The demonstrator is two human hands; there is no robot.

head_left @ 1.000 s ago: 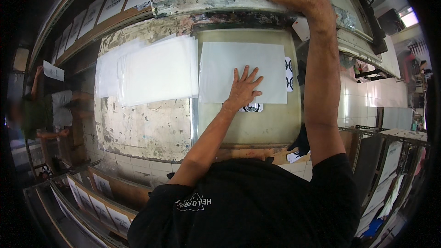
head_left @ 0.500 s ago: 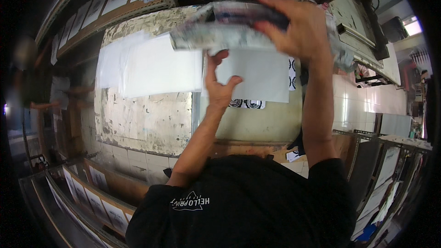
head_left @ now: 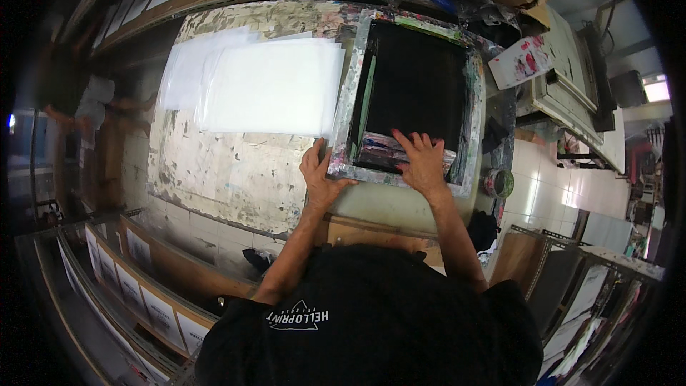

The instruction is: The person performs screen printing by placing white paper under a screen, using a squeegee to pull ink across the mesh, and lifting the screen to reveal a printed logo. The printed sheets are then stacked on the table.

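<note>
A screen printing frame with paint-stained sides lies flat on the worktable in front of me, its mesh covered in black. My left hand holds the frame's near left corner, fingers along the left side and thumb along the front edge. Across the near end of the mesh rests a paint-smeared squeegee. My right hand grips its right part, fingers over the top. Beside the frame, on the left, lie overlapping white sheets. Whatever is under the frame is hidden.
The worktable has a worn, paint-flaked top. A tin stands right of the frame, and a red-stained white container farther back. Shelving racks stand near left. Another person's arm shows at far left.
The frame, raised and tilted in my right hand before, now lies flat, covering the white sheet and black-patterned print. My right hand has come nearer, onto the squeegee; my left has moved to the frame's corner.
</note>
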